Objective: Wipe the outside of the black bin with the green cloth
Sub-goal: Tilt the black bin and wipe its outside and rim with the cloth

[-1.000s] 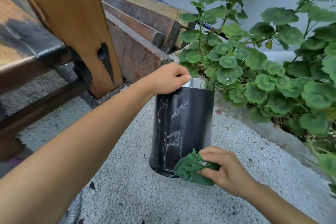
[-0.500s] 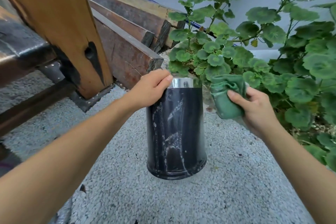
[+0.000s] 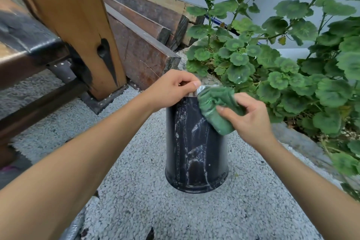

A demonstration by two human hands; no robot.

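On the pebbled ground (image 3: 136, 210), the black bin (image 3: 194, 152) was seen standing upright, its long axis vertical, streaked with pale residue down the near face. At its top right, the green cloth (image 3: 216, 107) was held bunched in the right hand (image 3: 251, 119), fingers clenched around it, and was pressed against the upper wall just below the shiny rim (image 3: 202, 88). The rim's left side was pinched by the left hand (image 3: 171, 89), by which the bin was steadied. The unwiped wall lay below the right hand, so a downward stroke along the axis was judged likeliest. Beyond the bin, a wooden post (image 3: 74, 15), stacked timbers (image 3: 146, 31) and a leafy plant (image 3: 282, 60) were visible.
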